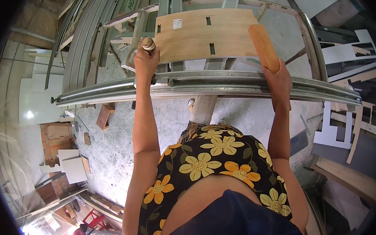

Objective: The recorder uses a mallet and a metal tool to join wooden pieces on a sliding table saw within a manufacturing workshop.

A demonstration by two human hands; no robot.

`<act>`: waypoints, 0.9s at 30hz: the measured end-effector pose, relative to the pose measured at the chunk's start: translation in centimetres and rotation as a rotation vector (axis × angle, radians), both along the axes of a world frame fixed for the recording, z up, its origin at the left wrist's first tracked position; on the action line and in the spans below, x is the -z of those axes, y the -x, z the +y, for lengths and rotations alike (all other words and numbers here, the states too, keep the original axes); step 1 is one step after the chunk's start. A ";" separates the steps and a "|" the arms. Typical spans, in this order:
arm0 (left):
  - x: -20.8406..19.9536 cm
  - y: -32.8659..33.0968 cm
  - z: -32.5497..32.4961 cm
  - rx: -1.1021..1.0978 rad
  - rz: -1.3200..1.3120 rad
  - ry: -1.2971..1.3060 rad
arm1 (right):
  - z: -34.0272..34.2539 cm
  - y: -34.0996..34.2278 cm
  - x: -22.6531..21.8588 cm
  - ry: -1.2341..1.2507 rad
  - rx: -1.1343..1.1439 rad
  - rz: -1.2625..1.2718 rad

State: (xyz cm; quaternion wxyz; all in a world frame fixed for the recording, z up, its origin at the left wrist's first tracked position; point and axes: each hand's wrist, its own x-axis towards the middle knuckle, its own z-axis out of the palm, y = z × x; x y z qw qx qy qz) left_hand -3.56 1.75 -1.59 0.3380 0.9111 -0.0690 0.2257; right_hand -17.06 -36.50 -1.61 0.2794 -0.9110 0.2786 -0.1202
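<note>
My left hand (146,65) is closed round an upright handle with a round brown top (147,43), beside the panel's left end. Its lower part is hidden by my fingers. In my right hand (278,82) is a flat wooden block (264,47), gripped by its near end. The block's far end lies over the right edge of a light wood panel (188,38). That panel has several dark slots and a small white label (177,24), and it rests on a metal frame. A long metal rail (233,83) runs crosswise under both forearms.
Long metal profiles (89,42) stand to the left of the frame. White board offcuts (338,126) are piled at the right. A brown wood block (105,116) and pale board pieces (73,168) lie on the floor at left. A person (88,234) shows partly at the lower left.
</note>
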 end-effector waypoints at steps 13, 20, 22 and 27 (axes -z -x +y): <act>0.2 0.2 0.2 -0.024 -0.065 -0.038 | 0.0 0.5 -0.2 -0.075 -0.079 -0.041; -0.2 0.1 0.0 0.005 -0.079 -0.012 | 0.1 0.6 -0.4 -0.086 -0.078 -0.045; 0.0 0.0 0.0 -0.026 -0.062 -0.022 | -0.1 0.5 0.1 -0.074 -0.074 -0.043; 0.1 0.2 0.1 0.004 -0.090 -0.024 | -0.2 0.6 -0.1 -0.078 -0.072 -0.031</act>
